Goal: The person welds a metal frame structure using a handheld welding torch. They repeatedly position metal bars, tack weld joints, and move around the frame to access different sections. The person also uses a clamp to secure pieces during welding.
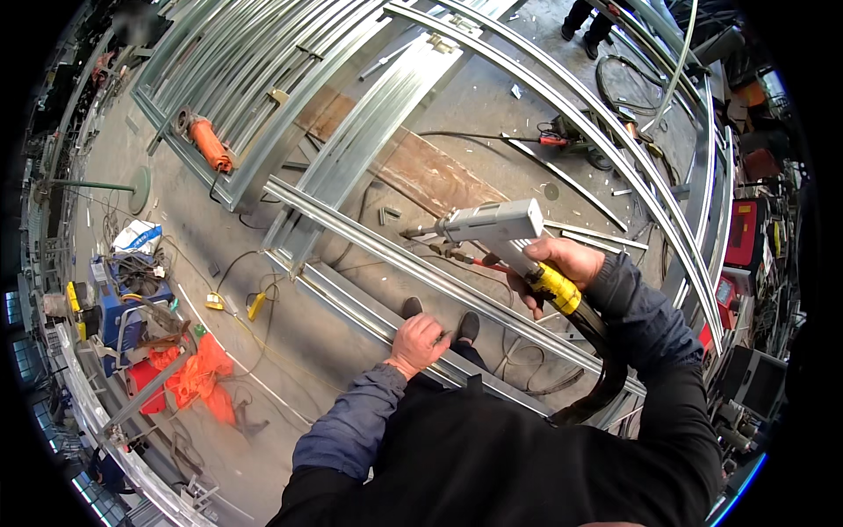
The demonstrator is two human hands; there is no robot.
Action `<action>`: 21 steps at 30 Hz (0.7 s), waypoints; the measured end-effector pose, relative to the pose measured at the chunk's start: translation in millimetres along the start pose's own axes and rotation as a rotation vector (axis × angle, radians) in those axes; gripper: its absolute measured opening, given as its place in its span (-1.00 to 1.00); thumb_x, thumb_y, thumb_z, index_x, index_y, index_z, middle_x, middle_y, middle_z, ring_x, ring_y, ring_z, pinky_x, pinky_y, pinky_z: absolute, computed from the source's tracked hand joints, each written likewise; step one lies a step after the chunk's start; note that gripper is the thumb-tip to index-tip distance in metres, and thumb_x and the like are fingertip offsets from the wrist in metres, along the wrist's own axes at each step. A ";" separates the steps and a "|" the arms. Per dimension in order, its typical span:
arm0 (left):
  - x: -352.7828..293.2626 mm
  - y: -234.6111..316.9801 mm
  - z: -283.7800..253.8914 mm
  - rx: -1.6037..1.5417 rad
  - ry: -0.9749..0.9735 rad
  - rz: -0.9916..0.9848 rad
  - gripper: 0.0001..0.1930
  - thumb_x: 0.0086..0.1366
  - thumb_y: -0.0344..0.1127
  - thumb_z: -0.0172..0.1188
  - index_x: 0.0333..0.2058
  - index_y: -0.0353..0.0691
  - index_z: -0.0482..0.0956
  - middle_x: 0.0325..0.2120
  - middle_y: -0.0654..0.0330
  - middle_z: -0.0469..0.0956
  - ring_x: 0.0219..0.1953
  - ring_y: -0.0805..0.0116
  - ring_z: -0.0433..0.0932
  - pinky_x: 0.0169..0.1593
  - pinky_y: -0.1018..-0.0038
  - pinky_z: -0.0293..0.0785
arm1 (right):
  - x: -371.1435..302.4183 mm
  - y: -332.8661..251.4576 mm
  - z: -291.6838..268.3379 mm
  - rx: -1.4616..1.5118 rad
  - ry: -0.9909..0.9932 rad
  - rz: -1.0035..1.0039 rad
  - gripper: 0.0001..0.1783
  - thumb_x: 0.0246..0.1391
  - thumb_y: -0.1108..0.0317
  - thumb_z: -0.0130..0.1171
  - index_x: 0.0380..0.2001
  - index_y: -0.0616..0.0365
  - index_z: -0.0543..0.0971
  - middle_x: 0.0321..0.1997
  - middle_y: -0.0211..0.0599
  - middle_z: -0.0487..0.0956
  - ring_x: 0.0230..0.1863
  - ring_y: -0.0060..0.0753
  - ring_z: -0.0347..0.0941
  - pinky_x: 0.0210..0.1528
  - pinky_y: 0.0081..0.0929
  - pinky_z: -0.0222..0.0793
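In my right hand (566,260) is a grey handheld welding gun (493,221), with my fingers closed around its grip. Its narrow nozzle points left, over the floor beyond the long metal rail (378,247). Yellow wrapping (557,288) covers the lower grip, and a thick black hose (608,373) runs from it down past my right forearm. My left hand (417,345) lies on the nearer steel rail (347,303), its fingers bent over the edge. Some of those fingertips are hidden.
An orange angle grinder (209,143) lies on the metal frame (241,176) at upper left. Cables trail across the floor around my shoes (469,328). A blue machine (132,299) and orange plastic (204,379) are at left. Another person's legs (587,22) show at the far right.
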State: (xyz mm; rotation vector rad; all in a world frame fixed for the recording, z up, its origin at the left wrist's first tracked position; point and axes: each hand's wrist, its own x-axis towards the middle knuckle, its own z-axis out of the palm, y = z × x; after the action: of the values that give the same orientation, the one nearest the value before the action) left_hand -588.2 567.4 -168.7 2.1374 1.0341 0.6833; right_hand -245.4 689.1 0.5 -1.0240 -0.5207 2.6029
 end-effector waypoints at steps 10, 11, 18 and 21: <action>-18.7 9.6 -35.8 0.092 0.046 0.044 -0.73 0.19 -0.45 0.39 -0.12 -0.14 0.65 -0.21 0.16 0.61 -0.09 0.05 0.61 0.04 0.17 0.53 | -9.2 -5.1 120.4 -0.951 0.220 -0.100 -0.39 0.47 -0.01 0.19 0.33 0.23 0.47 -0.09 -0.07 0.74 -0.10 -0.24 0.67 -0.02 -0.28 0.57; -25.2 0.8 -28.8 0.052 -0.030 0.035 -0.68 0.20 -0.39 0.41 -0.06 -0.17 0.65 -0.19 0.11 0.63 -0.07 0.01 0.62 0.08 0.15 0.55 | -0.2 1.2 134.0 -1.046 0.242 -0.101 -0.36 0.44 0.00 0.22 0.37 0.23 0.46 -0.06 0.08 0.71 -0.02 -0.06 0.68 0.06 -0.19 0.57; -57.4 -25.2 25.2 -0.398 -0.056 -0.339 -0.65 0.27 -0.15 0.43 0.00 -0.07 0.72 -0.04 0.15 0.75 0.07 0.08 0.71 0.09 0.17 0.62 | 63.3 60.6 181.9 -1.323 0.451 -0.007 -0.29 0.36 -0.12 0.22 0.27 0.28 0.46 -0.02 0.30 0.65 0.00 0.38 0.65 0.07 0.11 0.57; -46.3 -13.0 7.0 -0.257 -0.191 -0.355 -0.72 0.27 -0.09 0.41 -0.09 -0.02 0.75 -0.12 0.12 0.78 0.01 0.02 0.74 0.05 0.16 0.63 | 80.6 74.8 183.0 -1.244 0.522 -0.043 -0.28 0.39 -0.16 0.19 0.30 0.24 0.47 -0.03 0.37 0.64 0.00 0.42 0.62 0.05 0.13 0.53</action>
State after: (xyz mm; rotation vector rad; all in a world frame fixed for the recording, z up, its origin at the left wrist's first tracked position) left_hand -615.1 533.3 -190.7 1.7048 1.1165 0.4075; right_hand -440.1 613.7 45.2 -1.8486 -2.0271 1.6427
